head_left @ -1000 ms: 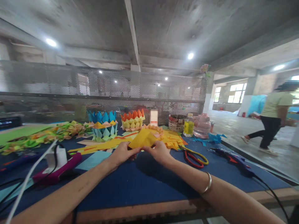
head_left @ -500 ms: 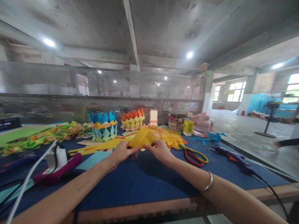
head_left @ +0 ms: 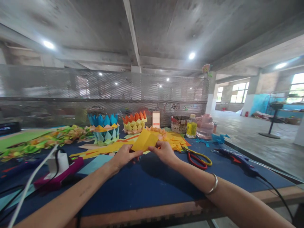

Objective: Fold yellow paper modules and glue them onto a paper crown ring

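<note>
Nearest, both forearms reach out over the blue table (head_left: 147, 190), a bangle (head_left: 212, 186) on the right wrist. The left hand (head_left: 123, 156) is closed in a pinch on the near left edge of the paper (head_left: 144, 140), and the right hand (head_left: 163, 152) pinches its right edge. The folded yellow sheet is held between them just above the table, tilted up and away.

The grip is only at the edges, so the sheet could slip or crease crooked if one hand pulls harder. The scissors (head_left: 198, 158) lie just right of the right hand, where an elbow swing could knock them. The glue gun (head_left: 237, 160) lies further right, and its cord could snag the bangle. Loose scraps (head_left: 174, 141) lie just behind the paper, and a dropped sheet could get lost among them. The crowns (head_left: 135, 122) beyond look safely apart.
</note>
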Demonstrator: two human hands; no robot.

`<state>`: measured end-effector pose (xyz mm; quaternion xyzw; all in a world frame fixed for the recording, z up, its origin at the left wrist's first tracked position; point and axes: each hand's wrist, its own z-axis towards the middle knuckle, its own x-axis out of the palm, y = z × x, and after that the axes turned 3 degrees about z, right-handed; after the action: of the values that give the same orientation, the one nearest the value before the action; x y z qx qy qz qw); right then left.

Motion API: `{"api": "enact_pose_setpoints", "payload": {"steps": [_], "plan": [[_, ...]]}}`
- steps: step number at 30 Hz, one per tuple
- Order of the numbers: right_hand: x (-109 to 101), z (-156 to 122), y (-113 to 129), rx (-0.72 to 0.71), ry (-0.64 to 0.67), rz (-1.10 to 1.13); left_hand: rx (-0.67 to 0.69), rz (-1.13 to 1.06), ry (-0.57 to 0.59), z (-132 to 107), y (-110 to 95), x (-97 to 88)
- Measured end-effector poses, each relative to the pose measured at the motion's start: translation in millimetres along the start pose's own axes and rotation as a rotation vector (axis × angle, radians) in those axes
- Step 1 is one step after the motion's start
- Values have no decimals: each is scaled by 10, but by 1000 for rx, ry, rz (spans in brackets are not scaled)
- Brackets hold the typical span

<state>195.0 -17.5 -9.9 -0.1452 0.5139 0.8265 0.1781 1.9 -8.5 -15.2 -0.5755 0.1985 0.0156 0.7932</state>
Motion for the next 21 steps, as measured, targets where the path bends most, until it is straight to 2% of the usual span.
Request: {"api": "enact_pose_setpoints", "payload": {"steps": [13, 21], "plan": [[-14, 0, 31, -75, 9, 44, -8, -38, -44, -11, -59, -12], [109, -109, 114, -73, 137, 228, 13, -39, -33, -82, -118, 65]]}}
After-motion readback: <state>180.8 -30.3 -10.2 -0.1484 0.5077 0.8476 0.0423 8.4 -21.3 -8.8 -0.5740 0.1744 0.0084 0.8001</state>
